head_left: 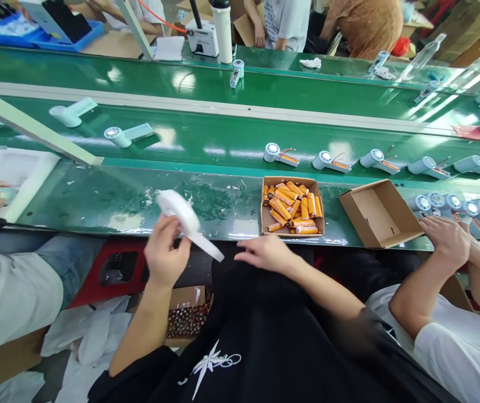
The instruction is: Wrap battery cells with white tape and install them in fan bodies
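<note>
Green bench [117,212] | left fingers [168,225] pinch tape roll [184,211], left of battery box [274,182] | right fingers [246,244] parted, empty | risk: loose tape end [213,249] (likely sticky) catching black shirt [265,330]

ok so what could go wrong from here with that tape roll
The loose strip from the white roll in the left hand hangs free, so it might twist or catch on the black shirt. The box of orange cells sits by the bench's front edge near the right hand; a careless swing could knock it.
</note>
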Motion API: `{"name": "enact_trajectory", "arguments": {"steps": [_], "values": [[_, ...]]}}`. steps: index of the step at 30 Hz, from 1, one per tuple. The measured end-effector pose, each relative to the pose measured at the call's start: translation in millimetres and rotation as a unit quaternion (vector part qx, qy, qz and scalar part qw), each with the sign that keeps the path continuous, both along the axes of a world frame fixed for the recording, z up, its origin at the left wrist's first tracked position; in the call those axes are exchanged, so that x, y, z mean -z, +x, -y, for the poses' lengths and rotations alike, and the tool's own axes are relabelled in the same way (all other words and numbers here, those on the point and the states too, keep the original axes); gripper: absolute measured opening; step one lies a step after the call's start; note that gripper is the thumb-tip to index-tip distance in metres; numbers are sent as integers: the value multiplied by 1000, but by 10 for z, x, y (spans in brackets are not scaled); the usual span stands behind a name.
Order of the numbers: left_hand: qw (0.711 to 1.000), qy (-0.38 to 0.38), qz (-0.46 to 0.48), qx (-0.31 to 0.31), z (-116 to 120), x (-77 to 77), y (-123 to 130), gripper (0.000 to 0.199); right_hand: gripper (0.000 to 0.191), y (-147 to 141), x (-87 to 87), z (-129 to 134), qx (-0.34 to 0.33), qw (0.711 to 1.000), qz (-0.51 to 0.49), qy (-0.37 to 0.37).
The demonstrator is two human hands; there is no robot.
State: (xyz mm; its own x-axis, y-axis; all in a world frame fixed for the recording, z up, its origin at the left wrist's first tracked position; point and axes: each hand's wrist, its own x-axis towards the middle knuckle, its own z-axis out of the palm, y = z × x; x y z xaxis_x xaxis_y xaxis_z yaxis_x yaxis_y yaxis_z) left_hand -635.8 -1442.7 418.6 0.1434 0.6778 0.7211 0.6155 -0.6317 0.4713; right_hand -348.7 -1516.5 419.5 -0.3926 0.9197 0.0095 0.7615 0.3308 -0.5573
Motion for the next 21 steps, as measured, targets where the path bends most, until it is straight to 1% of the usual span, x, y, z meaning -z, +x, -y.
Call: {"name": "enact_trajectory", "arguments": {"steps": [2,3,4,6,8,9,10,11,12,13,14,15,17,19,21], "values": [[997,27,49,-47,-9,-27,-113,48,35,288,-180,-115,116,992,40,37],[996,35,64,-58,-13,-40,-132,51,34,422,-256,-190,170,981,78,46],[995,37,67,-57,-17,-48,-121,53,32,536,-309,-271,209,969,121,48],[999,17,40,-25,-14,-41,-14,50,33,684,-336,-427,247,950,186,33],[1000,-5,2,25,7,-12,162,46,31,752,-286,-534,251,945,208,19],[999,-10,-14,50,27,2,255,45,30,778,-254,-559,248,948,201,17],[997,-12,-28,72,53,12,340,44,30,806,-227,-561,247,954,170,17],[995,-11,-41,90,83,15,414,44,31,839,-210,-543,253,961,113,20],[993,-10,-54,107,116,13,475,44,35,875,-206,-507,267,963,29,27],[990,-11,-66,124,149,7,523,45,39,908,-213,-458,286,954,-78,36],[987,-11,-75,141,179,-1,561,46,43,932,-229,-399,303,932,-193,44],[984,-11,-83,157,205,-10,592,47,46,941,-252,-337,314,900,-300,49],[977,-7,-100,188,240,-25,643,51,46,903,-303,-217,308,839,-446,47],[968,-7,-122,219,259,-34,689,56,41,806,-348,-118,283,800,-529,35],[959,-13,-142,243,274,-43,729,59,39,694,-375,-43,264,780,-566,40]]}}
